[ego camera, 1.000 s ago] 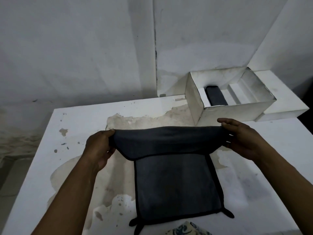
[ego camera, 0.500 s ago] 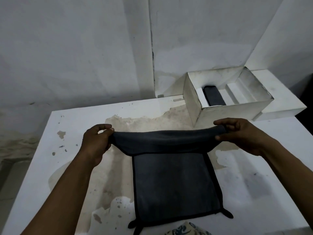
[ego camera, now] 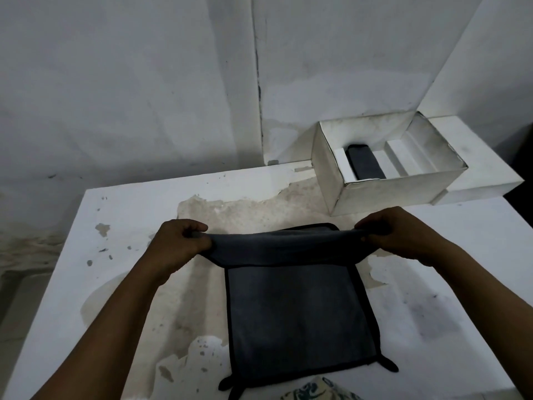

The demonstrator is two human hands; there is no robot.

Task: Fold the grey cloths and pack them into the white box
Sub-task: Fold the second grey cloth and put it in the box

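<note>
Fingers (ego camera: 196,227) of your left hand (ego camera: 176,243) and right hand (ego camera: 395,235) pinch the ends of a raised fold across the grey cloth (ego camera: 297,313) on the table (ego camera: 129,203): first fold in hand, likely next laying it square, white box (ego camera: 389,192) waiting behind.

Stained, whitish walls (ego camera: 115,82) meet at a dark vertical seam (ego camera: 257,82). The white bench (ego camera: 86,284) has peeled paint baring beige patches (ego camera: 245,209). Grey floor (ego camera: 17,298) shows at left under dim light.
</note>
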